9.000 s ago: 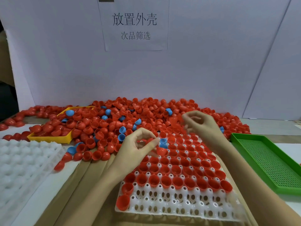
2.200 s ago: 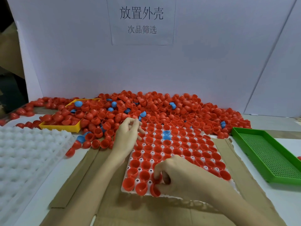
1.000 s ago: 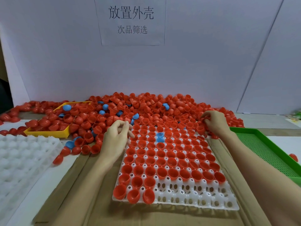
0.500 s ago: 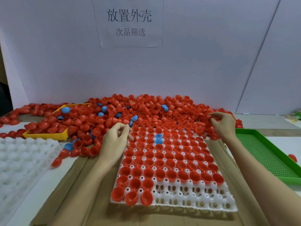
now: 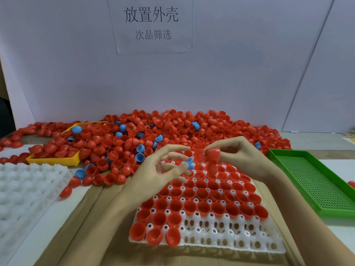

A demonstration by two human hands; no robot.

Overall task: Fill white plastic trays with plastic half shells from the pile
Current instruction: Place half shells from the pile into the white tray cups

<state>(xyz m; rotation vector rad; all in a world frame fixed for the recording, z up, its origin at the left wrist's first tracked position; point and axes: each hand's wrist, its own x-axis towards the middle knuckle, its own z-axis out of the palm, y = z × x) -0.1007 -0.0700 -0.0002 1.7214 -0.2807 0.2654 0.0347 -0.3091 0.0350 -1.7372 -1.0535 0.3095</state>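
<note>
Near edge of tray: the white plastic tray [image 5: 230, 239] is lying on brown cardboard [image 5: 92, 217], and its nearest two rows are sitting mostly bare, with only three red shells at the left end of each.
Filled rows: beyond those, red half shells [image 5: 203, 207] are standing mouth-up in nearly every pocket, with two blue shells [image 5: 190, 163] showing in the far rows between the hands.
Left hand: the left hand [image 5: 155, 173] is hovering over the tray's left-middle part, fingers spread and loosely bent, holding nothing that can be made out.
Right hand: the right hand [image 5: 240, 156] is pinching a stack of red shells [image 5: 212, 160] between thumb and fingertips, above the tray's far-middle rows; the shells look nested, though blur is hiding how many.
Side trays: a spare white tray [image 5: 23, 189] is waiting at the left, a green perforated tray [image 5: 317, 185] at the right, a yellow tray [image 5: 55, 160] half buried farther back.
Pile: the pile [image 5: 172, 129] is spreading along the white backboard, behind the tray.
Step in hand: likely handing off or separating freshly gathered shells before seating them.
Next move: it is calling for peeling single shells off and setting them mouth-up in the bare near pockets, working rightward from the three already seated.
</note>
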